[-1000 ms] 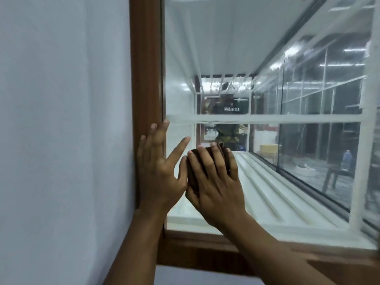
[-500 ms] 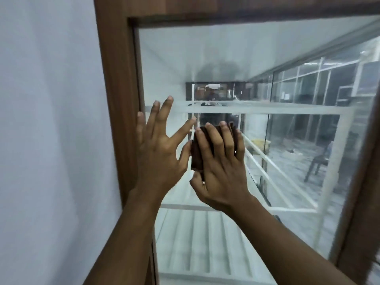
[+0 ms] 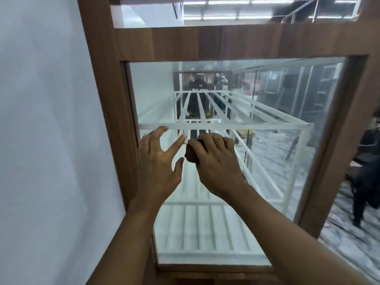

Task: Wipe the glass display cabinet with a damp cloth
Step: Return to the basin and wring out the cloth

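The display cabinet has a brown wooden frame [image 3: 107,112] around a glass end panel [image 3: 267,153]. White slatted shelves show through the glass. My right hand [image 3: 216,163] presses a small dark brown cloth [image 3: 190,156] flat against the glass, near the middle of the panel; only the cloth's left edge shows under the fingers. My left hand [image 3: 158,165] is beside it to the left, fingers spread, holding nothing, close to the left frame post.
A white wall [image 3: 45,140] runs along the left of the cabinet. At the right, beyond the frame, a person in dark clothes [image 3: 368,173] stands on a patterned floor. A second glass pane [image 3: 246,11] sits above the top rail.
The view has pulled back and risen, so the whole glass panel and its top rail show. Both hands stay side by side on the glass, the right one still on the cloth.
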The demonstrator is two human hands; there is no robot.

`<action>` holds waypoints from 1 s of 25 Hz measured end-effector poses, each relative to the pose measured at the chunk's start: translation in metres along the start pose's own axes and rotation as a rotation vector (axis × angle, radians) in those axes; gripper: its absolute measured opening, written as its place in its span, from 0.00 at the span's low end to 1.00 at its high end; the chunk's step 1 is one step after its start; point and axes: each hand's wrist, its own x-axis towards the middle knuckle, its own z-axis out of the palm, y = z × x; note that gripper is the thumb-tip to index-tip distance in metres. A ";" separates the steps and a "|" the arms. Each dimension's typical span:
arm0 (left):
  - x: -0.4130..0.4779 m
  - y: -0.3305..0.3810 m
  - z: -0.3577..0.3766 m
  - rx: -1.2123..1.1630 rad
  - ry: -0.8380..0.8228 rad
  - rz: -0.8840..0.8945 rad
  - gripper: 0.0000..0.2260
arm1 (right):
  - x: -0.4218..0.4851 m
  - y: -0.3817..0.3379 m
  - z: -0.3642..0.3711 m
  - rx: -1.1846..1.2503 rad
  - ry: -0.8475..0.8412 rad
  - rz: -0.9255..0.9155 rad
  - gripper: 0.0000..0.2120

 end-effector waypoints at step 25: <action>-0.168 0.269 0.040 -0.604 -1.106 0.149 0.21 | -0.289 0.108 -0.226 0.268 -1.061 0.855 0.17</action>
